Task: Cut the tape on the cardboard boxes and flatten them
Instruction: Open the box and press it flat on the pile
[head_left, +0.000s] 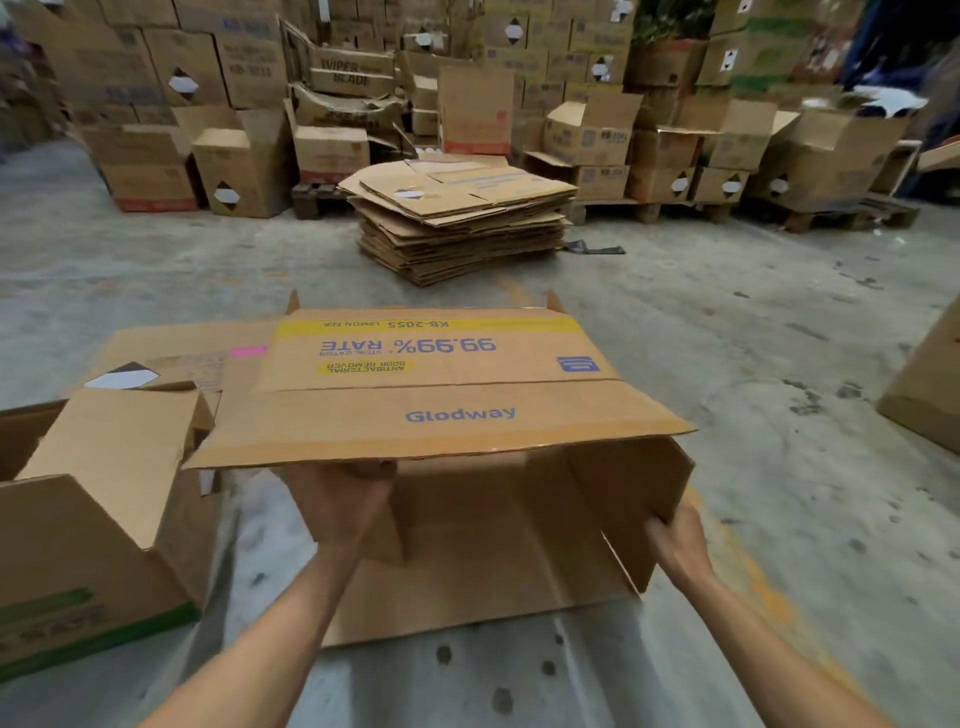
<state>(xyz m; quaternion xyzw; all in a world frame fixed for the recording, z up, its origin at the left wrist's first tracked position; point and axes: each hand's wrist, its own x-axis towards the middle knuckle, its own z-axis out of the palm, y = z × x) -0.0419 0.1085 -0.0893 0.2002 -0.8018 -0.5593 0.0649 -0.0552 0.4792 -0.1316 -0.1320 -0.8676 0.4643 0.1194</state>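
A brown "Glodway" cardboard box (447, 395) with a yellow stripe and blue print is held in front of me above the floor, its near end open with flaps spread. My left hand (340, 501) grips under the edge of the top flap. My right hand (675, 538) grips the lower corner of the right side flap. No cutter shows in either hand. A stack of flattened boxes (462, 218) lies on the floor straight ahead.
An open box with green print (98, 525) stands at my left, another box with a diamond label (156, 364) behind it. A box corner (930, 384) juts in at the right. Stacked boxes on pallets (675, 150) line the back wall. Bare concrete floor (753, 322) lies between.
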